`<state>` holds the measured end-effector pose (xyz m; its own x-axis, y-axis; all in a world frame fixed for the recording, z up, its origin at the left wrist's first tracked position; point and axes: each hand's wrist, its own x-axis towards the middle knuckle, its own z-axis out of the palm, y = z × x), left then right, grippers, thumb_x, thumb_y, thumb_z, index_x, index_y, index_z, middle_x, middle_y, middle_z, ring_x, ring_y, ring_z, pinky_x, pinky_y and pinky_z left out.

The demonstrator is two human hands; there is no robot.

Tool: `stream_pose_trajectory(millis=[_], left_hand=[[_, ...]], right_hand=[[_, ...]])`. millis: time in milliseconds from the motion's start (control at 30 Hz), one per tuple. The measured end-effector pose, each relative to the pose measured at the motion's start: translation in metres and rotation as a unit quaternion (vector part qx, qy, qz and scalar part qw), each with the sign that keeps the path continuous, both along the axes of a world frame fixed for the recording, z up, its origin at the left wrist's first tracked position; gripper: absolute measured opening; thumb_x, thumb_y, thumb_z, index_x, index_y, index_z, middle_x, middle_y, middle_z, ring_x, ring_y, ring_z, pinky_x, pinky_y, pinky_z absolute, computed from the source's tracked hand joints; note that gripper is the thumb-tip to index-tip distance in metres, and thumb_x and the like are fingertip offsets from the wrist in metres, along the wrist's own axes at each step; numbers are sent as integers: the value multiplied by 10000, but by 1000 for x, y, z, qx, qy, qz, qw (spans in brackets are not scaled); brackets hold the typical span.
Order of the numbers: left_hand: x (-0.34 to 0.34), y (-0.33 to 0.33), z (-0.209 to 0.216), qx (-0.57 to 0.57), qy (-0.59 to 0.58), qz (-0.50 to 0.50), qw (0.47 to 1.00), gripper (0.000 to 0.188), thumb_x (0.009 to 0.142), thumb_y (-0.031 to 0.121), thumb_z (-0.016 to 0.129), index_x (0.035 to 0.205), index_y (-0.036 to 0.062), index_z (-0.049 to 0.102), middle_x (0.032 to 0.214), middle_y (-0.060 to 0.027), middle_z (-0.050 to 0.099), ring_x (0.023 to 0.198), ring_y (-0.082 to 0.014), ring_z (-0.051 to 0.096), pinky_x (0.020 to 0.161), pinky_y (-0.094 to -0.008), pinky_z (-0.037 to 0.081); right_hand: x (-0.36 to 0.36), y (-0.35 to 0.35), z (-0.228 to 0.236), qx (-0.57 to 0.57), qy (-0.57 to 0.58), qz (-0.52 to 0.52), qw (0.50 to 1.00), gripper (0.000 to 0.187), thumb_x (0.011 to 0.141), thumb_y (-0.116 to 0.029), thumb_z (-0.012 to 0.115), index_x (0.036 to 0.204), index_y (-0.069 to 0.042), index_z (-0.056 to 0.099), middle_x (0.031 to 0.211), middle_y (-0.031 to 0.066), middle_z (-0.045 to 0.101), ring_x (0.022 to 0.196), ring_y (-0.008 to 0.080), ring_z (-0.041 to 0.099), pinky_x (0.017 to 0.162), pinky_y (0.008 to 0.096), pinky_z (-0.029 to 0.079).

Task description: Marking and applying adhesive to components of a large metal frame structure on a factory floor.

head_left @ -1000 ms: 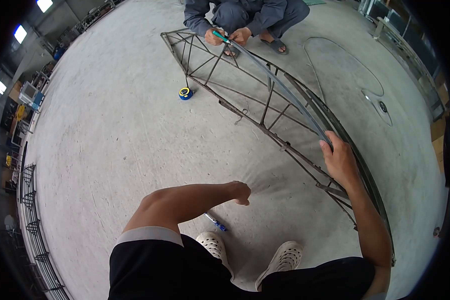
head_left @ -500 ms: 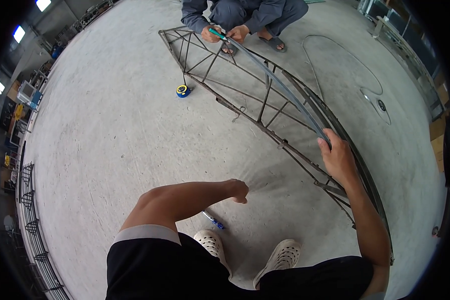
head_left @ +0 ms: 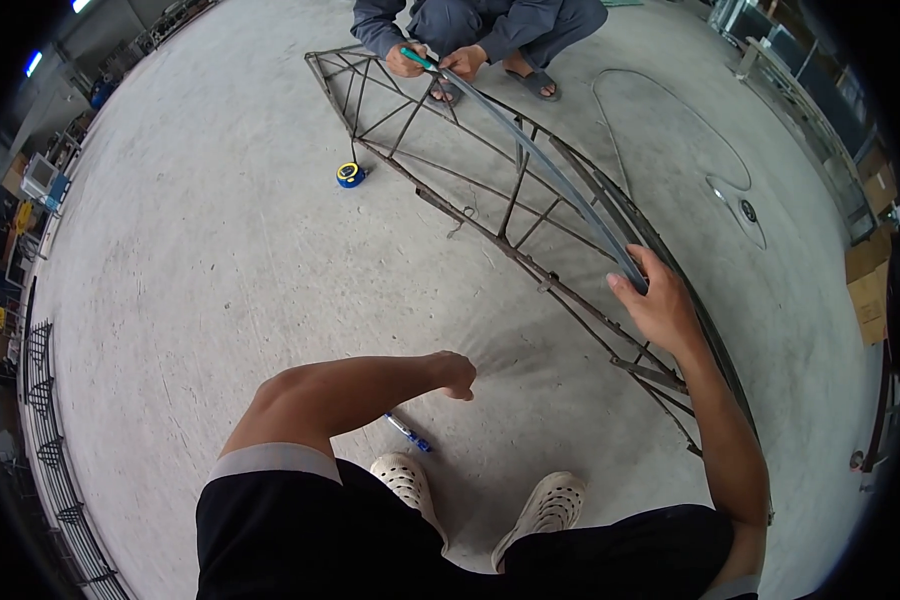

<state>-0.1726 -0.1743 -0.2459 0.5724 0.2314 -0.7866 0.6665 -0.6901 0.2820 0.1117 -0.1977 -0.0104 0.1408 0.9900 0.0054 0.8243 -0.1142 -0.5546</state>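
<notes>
A long grey strip (head_left: 560, 181) runs bowed above the dark metal truss frame (head_left: 510, 240), which lies across the floor. My right hand (head_left: 660, 300) grips the near end of the strip between thumb and fingers. At the strip's far end, a co-worker's hands (head_left: 406, 60) hold it together with a green-handled tool (head_left: 417, 59); the tool's working end is too small to make out. Bent at the wrist, my left hand (head_left: 454, 374) hangs over bare floor with its fingers curled. No object shows in it. A blue-and-white pen (head_left: 408, 433) lies on the floor below that forearm.
A blue and yellow tape measure (head_left: 349, 175) sits beside the truss's left edge. The co-worker (head_left: 475, 30) squats at its far end. A thin cable (head_left: 685, 105) loops on the floor at right. Another truss (head_left: 55, 450) lies far left; cardboard boxes (head_left: 870, 290) stand far right.
The whole view has shifted slightly, so things appear a little further left. My right hand stays on the strip, its thumb slightly more apart. Otherwise the hands keep their places.
</notes>
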Motion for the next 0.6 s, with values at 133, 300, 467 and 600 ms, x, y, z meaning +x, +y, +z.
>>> stream_pose_trajectory(millis=[133,300,467,600], left_hand=[[2,0,-1,-2,-1,-10,1000,484,895,476,575,1129,64,669,1121,-145,680,1100,-346,619,921,-461,488],[4,1,-5,-5,2,-18,1000,483,895,478,574,1132,67,668,1124,-145,680,1103,-346,619,923,-461,488],[1,-1,4,0,8,-11,1000,482,897,474,575,1152,74,663,1131,-147,679,1112,-344,616,934,-461,485],[-1,0,9,3,24,2,1000,510,902,479,575,1227,90,630,1164,-147,671,1139,-339,606,954,-453,481]], right_hand=[[-1,-3,2,45,-15,14,999,538,901,-309,680,1325,-18,521,1184,189,615,1058,288,609,925,375,466],[-11,-3,25,123,-16,19,992,499,901,-292,680,1314,-46,544,1182,160,614,1036,250,602,934,363,455],[-20,8,62,154,26,52,986,391,914,-266,668,1235,-49,610,1106,103,656,998,184,608,930,338,448],[-21,48,85,234,77,106,964,312,912,-290,669,1089,-34,683,971,55,695,932,146,629,871,303,474]])
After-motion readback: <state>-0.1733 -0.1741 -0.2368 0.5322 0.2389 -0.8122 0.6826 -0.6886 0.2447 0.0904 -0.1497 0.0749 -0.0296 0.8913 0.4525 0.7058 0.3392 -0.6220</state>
